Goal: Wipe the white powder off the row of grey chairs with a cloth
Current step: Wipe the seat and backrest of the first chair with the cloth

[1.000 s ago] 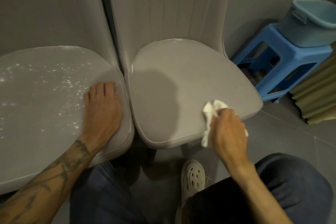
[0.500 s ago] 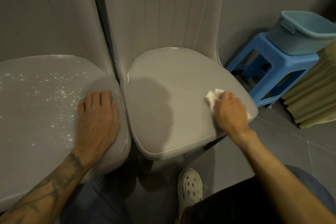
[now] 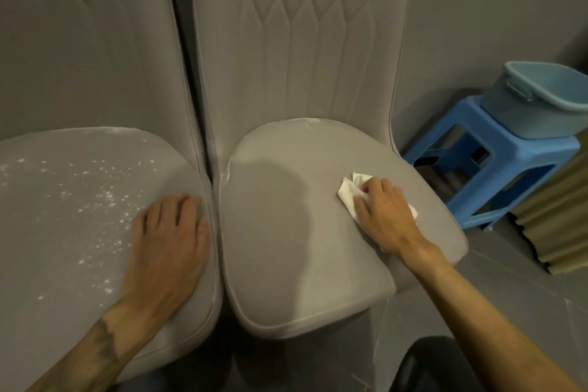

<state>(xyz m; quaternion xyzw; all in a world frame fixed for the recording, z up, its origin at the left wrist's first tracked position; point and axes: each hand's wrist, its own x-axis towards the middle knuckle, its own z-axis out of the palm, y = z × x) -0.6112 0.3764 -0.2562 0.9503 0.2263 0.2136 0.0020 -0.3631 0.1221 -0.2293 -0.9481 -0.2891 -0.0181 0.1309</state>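
Note:
Two grey padded chairs stand side by side. The left chair's seat (image 3: 63, 232) is speckled with white powder (image 3: 98, 197). The right chair's seat (image 3: 286, 232) looks mostly bare, with thin white traces along its back rim (image 3: 305, 120) and left edge. My right hand (image 3: 386, 213) presses a crumpled white cloth (image 3: 348, 192) flat on the right part of that seat. My left hand (image 3: 168, 245) rests palm down, fingers straight, on the right edge of the left seat, next to the powder.
A blue plastic stool (image 3: 496, 162) stands right of the chairs with a pale blue bucket (image 3: 541, 99) on it. Olive pleated fabric (image 3: 560, 219) hangs at the far right. The floor is grey tile (image 3: 509, 280). A grey wall stands behind.
My right hand has slid the cloth from the seat's front right edge up and inward onto the seat. The camera moved closer and higher; my left hand stayed put.

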